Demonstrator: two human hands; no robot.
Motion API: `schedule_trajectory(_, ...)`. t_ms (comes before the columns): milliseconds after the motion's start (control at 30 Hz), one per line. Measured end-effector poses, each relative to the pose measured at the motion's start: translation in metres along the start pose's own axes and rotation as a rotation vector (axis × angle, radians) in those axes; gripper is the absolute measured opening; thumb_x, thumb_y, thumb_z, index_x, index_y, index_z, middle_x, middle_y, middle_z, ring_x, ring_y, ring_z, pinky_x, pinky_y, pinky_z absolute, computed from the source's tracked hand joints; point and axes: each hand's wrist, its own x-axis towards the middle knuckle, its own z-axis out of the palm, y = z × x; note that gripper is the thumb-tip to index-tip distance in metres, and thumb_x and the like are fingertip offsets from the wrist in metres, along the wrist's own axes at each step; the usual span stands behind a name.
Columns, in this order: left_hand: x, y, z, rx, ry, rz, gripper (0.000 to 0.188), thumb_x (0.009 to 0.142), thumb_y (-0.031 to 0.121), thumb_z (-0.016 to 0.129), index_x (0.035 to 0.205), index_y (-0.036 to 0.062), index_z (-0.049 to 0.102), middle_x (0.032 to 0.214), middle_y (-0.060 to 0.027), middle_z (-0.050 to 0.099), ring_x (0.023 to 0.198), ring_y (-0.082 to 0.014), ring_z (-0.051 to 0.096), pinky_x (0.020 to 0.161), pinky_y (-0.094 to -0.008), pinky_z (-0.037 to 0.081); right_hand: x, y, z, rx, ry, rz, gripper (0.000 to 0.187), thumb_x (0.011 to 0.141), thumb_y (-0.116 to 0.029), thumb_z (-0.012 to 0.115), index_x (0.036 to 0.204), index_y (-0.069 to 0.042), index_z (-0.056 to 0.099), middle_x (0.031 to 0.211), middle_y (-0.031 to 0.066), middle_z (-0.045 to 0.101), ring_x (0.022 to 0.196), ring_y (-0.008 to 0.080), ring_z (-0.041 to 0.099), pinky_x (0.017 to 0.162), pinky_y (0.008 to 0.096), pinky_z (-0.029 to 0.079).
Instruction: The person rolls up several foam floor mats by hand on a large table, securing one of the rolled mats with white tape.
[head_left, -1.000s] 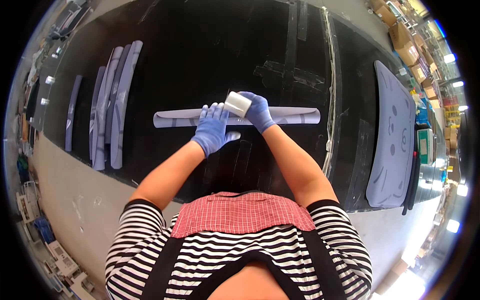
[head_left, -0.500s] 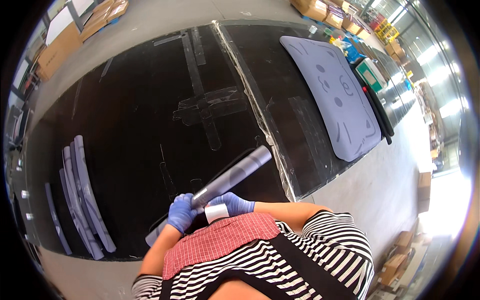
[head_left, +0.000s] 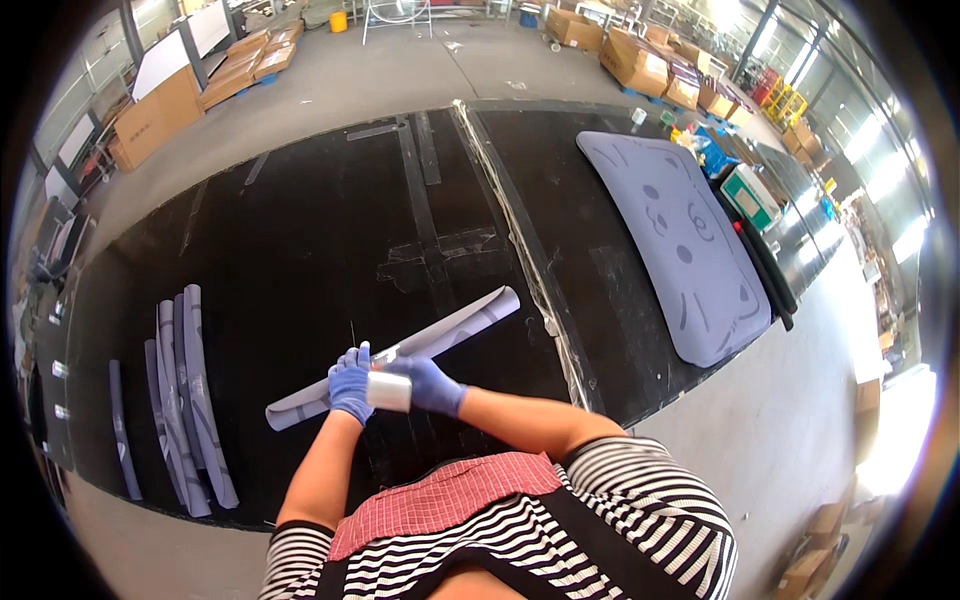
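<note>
A grey-lilac mat, rolled into a tube, lies slantwise on the black table in front of me. My left hand, in a blue glove, is closed on the tube near its middle, fingers toward its far side. Beside it, my right hand, also gloved, grips a short whitish roll of what looks like clear film or tape against the tube's near side. The right fingertips are partly hidden behind that roll and the mat.
Several similar rolled mats lie side by side at the left. A flat mat with a cat-face print rests at the right, near dark tubes and a green-and-white box. A whitish ridged seam crosses the black table.
The rolled mat has moved away from my body and lies flatter across the table. Both hands went forward with it, and the roll shifted left. My view has tilted up.
</note>
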Motion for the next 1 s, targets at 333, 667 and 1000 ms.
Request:
schedule_trajectory(333, -0.109, 0.036, -0.023, -0.376, -0.212, 0.163, 0.065, 0.067, 0.044, 0.087, 0.118, 0.0079, 0.067, 0.116, -0.0141, 0.066, 0.113, -0.0354, 0.060, 0.100, -0.0448, 0.048, -0.134, -0.004, 0.006, 1.289, -0.066, 1.029, 0.028, 0.100, -0.018, 0.060, 0.118, 0.002, 0.066, 0.104, 0.0110, 0.071, 0.092, 0.0194, 0.070, 0.085, 0.0332, 0.057)
schedule_trajectory(667, -0.050, 0.028, -0.028, 0.002, -0.012, 0.122, 0.111, 0.073, 0.066, 0.076, 0.152, 0.0010, 0.032, 0.147, -0.0189, 0.041, 0.142, -0.0344, 0.034, 0.118, -0.0515, 0.025, 0.034, 0.036, 0.004, 1.449, 0.004, 0.761, 0.031, 0.101, -0.021, 0.055, 0.123, 0.000, 0.062, 0.114, 0.0168, 0.069, 0.111, 0.0290, 0.066, 0.104, 0.0436, 0.049)
schedule_trajectory(1000, -0.094, 0.023, -0.014, -0.385, -0.425, 0.161, 0.071, 0.069, 0.052, 0.086, 0.121, 0.0085, 0.065, 0.115, -0.0144, 0.065, 0.112, -0.0346, 0.061, 0.097, -0.0463, 0.050, -0.142, -0.030, 0.000, 1.099, -0.049, 0.920, 0.028, 0.096, -0.004, 0.065, 0.121, 0.007, 0.064, 0.108, 0.0127, 0.071, 0.100, 0.0221, 0.070, 0.090, 0.0330, 0.057)
